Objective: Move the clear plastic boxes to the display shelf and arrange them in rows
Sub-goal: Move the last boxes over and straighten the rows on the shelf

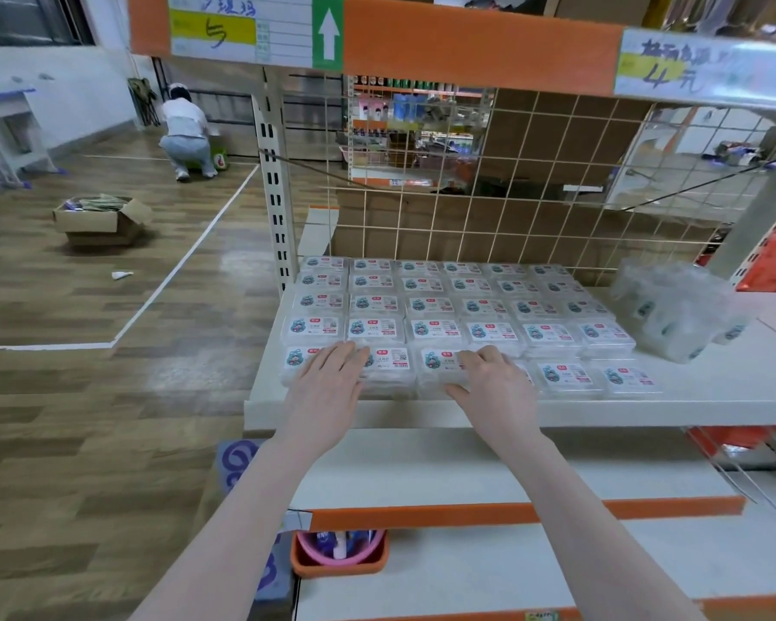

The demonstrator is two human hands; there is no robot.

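Note:
Clear plastic boxes point(431, 307) with white cartoon labels lie in several neat rows on the white display shelf point(713, 392). My left hand point(328, 378) rests flat, fingers straight, on the front-row boxes near the left end. My right hand point(493, 374) lies on the front-row box point(440, 365) beside it, fingers bent over the box's top and thumb at its near edge. A loose heap of clear boxes in a plastic bag point(677, 307) sits on the shelf to the right of the rows.
A wire grid panel point(511, 195) backs the shelf. Lower shelves with orange edge strips point(511, 513) run below; a pink and orange basin point(339, 553) sits under them. An open cardboard box point(102, 219) stands on the wooden floor at left. A person point(184, 132) crouches far back.

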